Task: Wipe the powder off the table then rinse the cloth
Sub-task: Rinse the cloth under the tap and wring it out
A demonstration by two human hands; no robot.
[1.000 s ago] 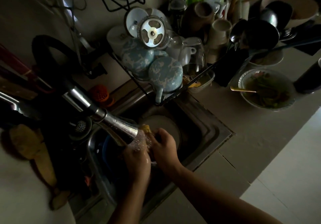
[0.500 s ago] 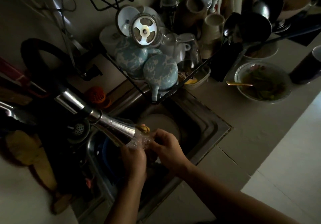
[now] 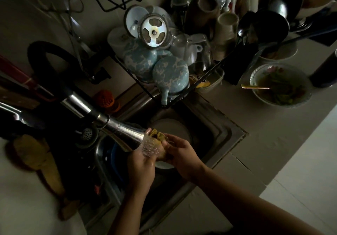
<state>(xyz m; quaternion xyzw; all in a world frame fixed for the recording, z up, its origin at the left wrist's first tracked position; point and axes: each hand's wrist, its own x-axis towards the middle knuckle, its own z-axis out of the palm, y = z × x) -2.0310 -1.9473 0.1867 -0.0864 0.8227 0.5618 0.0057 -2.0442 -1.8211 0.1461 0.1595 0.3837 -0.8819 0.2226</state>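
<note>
A small yellow cloth [image 3: 158, 136] is bunched between both my hands over the steel sink [image 3: 226, 125]. Water sprays from the chrome tap head [image 3: 125, 131] straight onto the cloth and my fingers. My left hand [image 3: 141, 163] grips the cloth from below and the left. My right hand [image 3: 179, 151] grips it from the right, fingers curled round the fabric. Most of the cloth is hidden inside the two hands. A white plate [image 3: 173, 127] lies in the sink beneath them.
A black wire dish rack [image 3: 184, 96] holding blue patterned pots [image 3: 170, 74], glasses and mugs overhangs the sink's far edge. A bowl of leftovers with a spoon [image 3: 279, 87] sits on the pale counter [image 3: 273, 134] to the right. Dark utensils crowd the left side.
Both hands keep working the cloth under the running water; more yellow fabric shows above my fingers now. The view has shifted slightly.
</note>
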